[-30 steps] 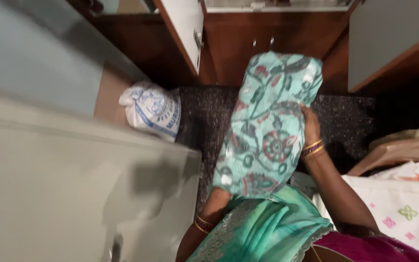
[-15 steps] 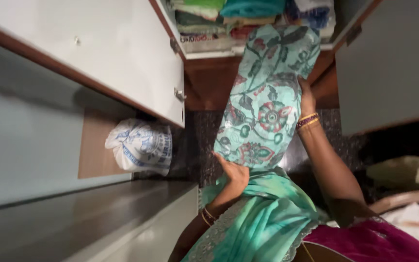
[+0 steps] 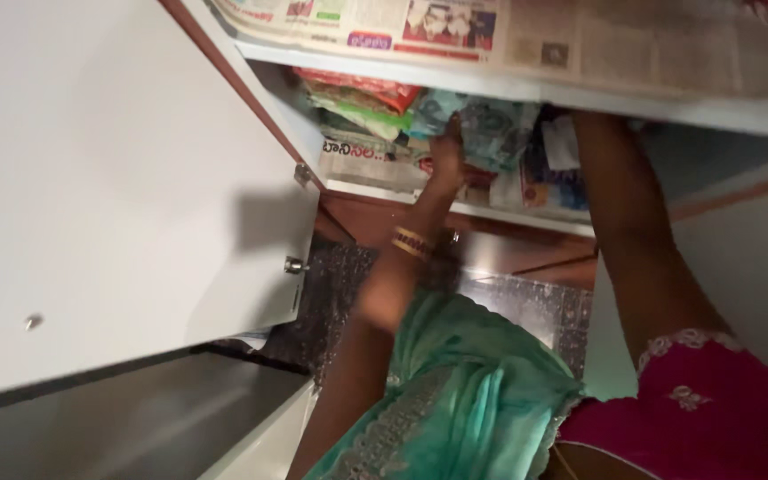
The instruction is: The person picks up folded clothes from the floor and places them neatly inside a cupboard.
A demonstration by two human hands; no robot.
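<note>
Both my arms reach up into an open wardrobe shelf. My left hand (image 3: 448, 153) presses on a folded teal printed cloth (image 3: 491, 133) that now lies on the stack of folded clothes (image 3: 357, 100) inside. My right forearm goes in further right, and the right hand is hidden behind the shelf board and the clothes. The shelf (image 3: 375, 188) under the stack is lined with newspaper.
The white wardrobe door (image 3: 117, 178) stands open on the left with a small knob (image 3: 293, 265). A shelf above (image 3: 526, 84) is lined with newspaper too. Dark speckled floor (image 3: 535, 311) shows below. A grey surface (image 3: 135, 427) lies at lower left.
I have lifted the teal cloth from waist height up into the wardrobe shelf. The camera has tilted upward, so the white sack on the floor has left the view.
</note>
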